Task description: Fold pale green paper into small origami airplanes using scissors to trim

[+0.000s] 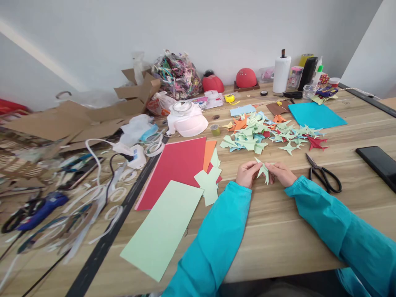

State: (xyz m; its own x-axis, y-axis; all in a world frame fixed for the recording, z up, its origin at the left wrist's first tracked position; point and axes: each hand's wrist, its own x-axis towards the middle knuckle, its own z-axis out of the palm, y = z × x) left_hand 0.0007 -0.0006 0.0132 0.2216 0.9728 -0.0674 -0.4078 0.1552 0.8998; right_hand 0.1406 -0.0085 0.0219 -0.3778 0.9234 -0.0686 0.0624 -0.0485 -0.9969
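Note:
Between my two hands is a small pale green folded paper piece [263, 172] with pointed ends, held just above the wooden table. My left hand [246, 174] pinches its left side, and my right hand [281, 173] grips its right side with fingers closed. Beyond them lies a pile of folded paper shapes [252, 132], mostly pale green, with some orange, blue and red. A red folded paper shape [317, 143] rests at the pile's right end. Left of my hands are cross-shaped green paper cut-outs [210, 185], partly overlapping red sheets.
Black-handled scissors [324, 175] lie right of my right hand, with a black phone [378, 165] farther right. A green sheet [163, 229] and red sheet [176, 169] lie left. Behind stand a white bottle [281, 74] and red pincushion [246, 78]. Cords and a power strip [133, 156] clutter the far left.

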